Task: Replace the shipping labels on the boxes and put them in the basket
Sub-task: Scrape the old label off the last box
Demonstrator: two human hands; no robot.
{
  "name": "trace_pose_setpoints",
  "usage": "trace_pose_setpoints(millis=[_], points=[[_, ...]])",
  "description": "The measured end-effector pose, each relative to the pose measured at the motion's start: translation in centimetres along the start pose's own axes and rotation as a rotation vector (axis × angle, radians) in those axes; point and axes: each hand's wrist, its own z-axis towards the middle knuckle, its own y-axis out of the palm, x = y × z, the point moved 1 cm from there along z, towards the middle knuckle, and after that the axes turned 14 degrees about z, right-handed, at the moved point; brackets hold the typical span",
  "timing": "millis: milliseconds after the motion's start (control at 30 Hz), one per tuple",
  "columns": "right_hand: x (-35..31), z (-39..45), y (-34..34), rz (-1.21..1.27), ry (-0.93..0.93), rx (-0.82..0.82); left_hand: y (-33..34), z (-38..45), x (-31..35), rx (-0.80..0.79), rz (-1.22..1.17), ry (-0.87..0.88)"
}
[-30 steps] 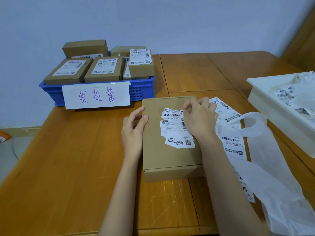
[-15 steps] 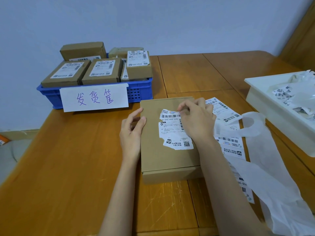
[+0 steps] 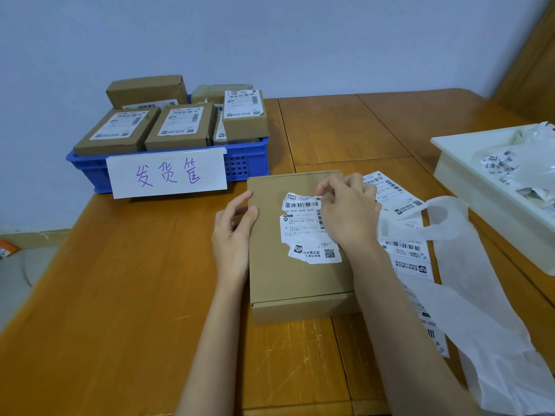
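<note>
One head view. A wooden table [image 3: 135,295] of joined planks stands against a pale blue wall [image 3: 270,34]; floor shows at 9 o'clock. At 11 o'clock a blue basket [image 3: 249,163], fronted by a handwritten paper sign [image 3: 168,172], holds several labelled cardboard boxes [image 3: 180,124], stacked to its rim. At 3 o'clock a white tray [image 3: 468,181] contains torn label scraps [image 3: 498,163]. At centre lies the brown box [image 3: 288,283], flat, bearing a partly torn old label [image 3: 303,229]. The left hand [image 3: 234,232] rests against the box's left edge, fingers relaxed and loosely spread. The right hand [image 3: 348,211] pinches the label's upper right corner between curled fingers. Just right of the box lie new label sheets [image 3: 405,250], partly beneath a white plastic bag [image 3: 480,310] reaching to 5 o'clock.
</note>
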Motion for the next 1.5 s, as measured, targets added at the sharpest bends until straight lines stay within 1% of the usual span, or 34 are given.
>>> trace_pose_setpoints(millis=[100, 233, 433, 633, 733, 900, 1033, 1200, 1300, 1367, 1433, 1500], points=[[-0.1, 0.1, -0.1, -0.006, 0.012, -0.024, 0.0, 0.0, 0.0, 0.004, 0.004, 0.007], [0.1, -0.2, -0.3, 0.079, 0.011, -0.001, 0.0, 0.0, 0.1, 0.005, 0.000, 0.006], [-0.3, -0.2, -0.1, -0.013, -0.007, -0.004, 0.0, 0.0, -0.1, -0.003, -0.005, -0.008], [-0.6, -0.1, 0.1, -0.080, -0.018, -0.041, 0.0, 0.1, -0.3, -0.014, -0.003, -0.006], [-0.2, -0.1, -0.1, -0.019, -0.001, -0.060, 0.1, 0.1, -0.4, -0.002, -0.002, -0.004], [0.2, -0.1, -0.3, 0.150, 0.028, 0.097, 0.0, 0.1, -0.3, -0.001, 0.000, -0.001], [0.4, 0.6, -0.4, 0.224, 0.065, 0.089, 0.1, 0.1, -0.3, -0.007, -0.013, -0.002], [0.1, 1.1, -0.3, 0.134, 0.076, 0.079, 0.0, 0.1, -0.4, -0.006, -0.009, 0.005], [-0.1, 1.1, 0.0, -0.011, -0.005, 0.058, 0.1, 0.0, -0.4, -0.006, -0.007, 0.003], [-0.1, 1.0, 0.2, -0.057, -0.055, 0.016, 0.1, 0.0, -0.4, 0.000, 0.000, 0.003], [0.0, 1.0, 0.3, -0.024, -0.054, 0.005, 0.1, 0.0, -0.4, 0.001, 0.003, 0.003], [0.1, 0.8, 0.1, 0.069, -0.019, 0.045, 0.1, 0.0, -0.4, -0.004, -0.002, 0.002]])
